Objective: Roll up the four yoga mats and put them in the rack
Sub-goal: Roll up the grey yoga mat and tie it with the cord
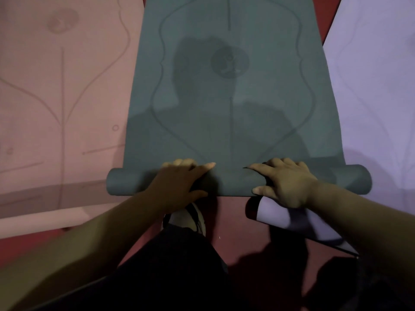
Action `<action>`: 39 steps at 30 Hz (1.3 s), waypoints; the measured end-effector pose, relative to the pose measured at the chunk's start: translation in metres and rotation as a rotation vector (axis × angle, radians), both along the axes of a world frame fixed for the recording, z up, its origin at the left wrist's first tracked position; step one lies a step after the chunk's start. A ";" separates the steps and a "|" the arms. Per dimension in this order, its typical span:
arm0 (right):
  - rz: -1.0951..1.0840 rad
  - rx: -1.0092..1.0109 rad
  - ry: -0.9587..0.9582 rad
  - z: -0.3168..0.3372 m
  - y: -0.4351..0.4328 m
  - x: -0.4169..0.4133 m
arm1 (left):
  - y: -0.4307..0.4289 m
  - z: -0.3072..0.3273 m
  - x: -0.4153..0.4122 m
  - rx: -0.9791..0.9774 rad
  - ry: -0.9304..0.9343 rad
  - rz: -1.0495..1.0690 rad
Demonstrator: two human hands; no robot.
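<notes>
A dark green yoga mat (231, 104) lies unrolled ahead of me, its near end wound into a short roll (233, 182) across the frame. My left hand (179, 180) lies over the roll left of centre, fingers over the top and thumb at the near side. My right hand (287, 182) covers the roll right of centre in the same way. A pink mat (60, 97) lies flat to the left. To the right, a lilac mat (377, 97) lies flat. No rack is in view.
The floor (235, 223) is dark red. My shoe (188, 218) and dark trouser leg (175, 272) sit just behind the roll. A curled lilac mat corner (280, 212) lies under my right wrist. The pink mat's near edge (45, 218) is slightly lifted.
</notes>
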State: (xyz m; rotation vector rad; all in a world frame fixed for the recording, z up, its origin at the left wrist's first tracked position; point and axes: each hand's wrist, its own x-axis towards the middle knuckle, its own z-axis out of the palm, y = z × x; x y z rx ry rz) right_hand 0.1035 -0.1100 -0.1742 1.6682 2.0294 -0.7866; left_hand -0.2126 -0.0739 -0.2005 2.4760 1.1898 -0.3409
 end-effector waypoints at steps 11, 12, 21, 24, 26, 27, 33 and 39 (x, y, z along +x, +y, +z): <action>0.025 0.168 -0.047 -0.003 -0.015 -0.005 | 0.016 0.006 0.003 -0.085 -0.016 0.039; 0.018 0.175 -0.049 -0.005 -0.015 -0.006 | 0.016 0.006 0.004 -0.085 -0.014 0.038; -0.001 0.030 -0.018 0.000 0.009 -0.002 | -0.003 -0.005 0.001 0.138 0.030 0.016; 0.008 0.105 -0.044 0.001 0.001 -0.003 | 0.005 0.000 0.002 0.079 0.010 0.041; 0.015 0.195 -0.051 -0.002 -0.009 -0.004 | 0.012 0.004 0.003 0.046 0.001 0.044; 0.009 0.232 -0.043 -0.005 -0.013 -0.005 | 0.016 0.006 0.003 0.021 0.003 0.046; -0.016 0.145 -0.087 -0.003 0.000 -0.007 | 0.011 0.005 0.005 0.088 -0.010 0.060; -0.015 0.063 -0.059 -0.001 0.016 -0.004 | 0.001 -0.008 0.003 0.278 0.011 0.022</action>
